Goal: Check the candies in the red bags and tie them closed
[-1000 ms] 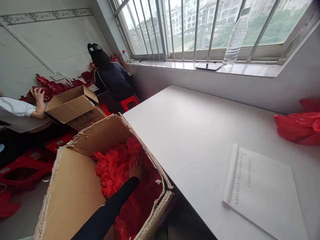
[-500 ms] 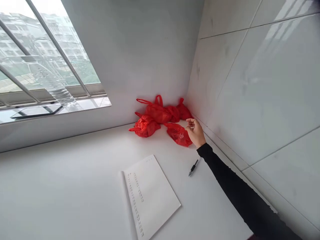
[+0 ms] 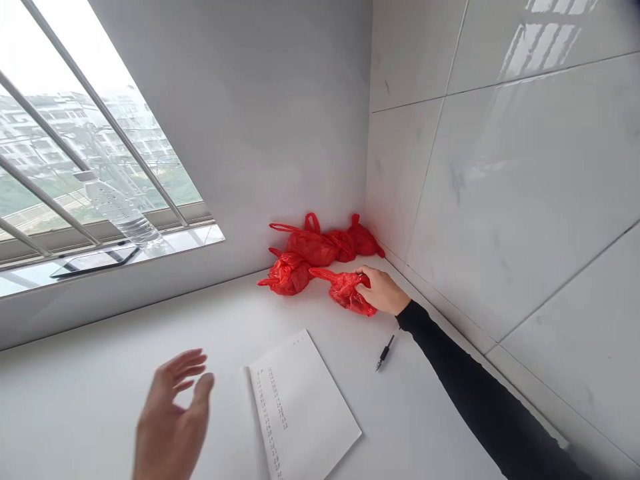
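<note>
My right hand point(image 3: 381, 289) is closed on the right side of a crumpled red plastic bag point(image 3: 345, 288) that rests on the white table. One of the bag's handles sticks out to the left; what is inside it is hidden. Over the table at lower left, my left hand point(image 3: 175, 417) has its fingers and thumb apart, holding nothing. Between the hands lies an open notebook point(image 3: 307, 400) with columns of handwritten marks. A black-gripped pen point(image 3: 385, 351) is on the table just below my right wrist.
Several more red plastic bags point(image 3: 313, 248) are bunched in the corner by the tiled wall point(image 3: 500, 200). On the window sill at left stand a clear water bottle point(image 3: 120, 210) and a flat dark-edged object point(image 3: 95, 260). Metal bars cross the window.
My right hand has come down onto the nearest red bag and gripped it, bunching it up. My left hand has entered at lower left. The camera view has tilted upward slightly.
</note>
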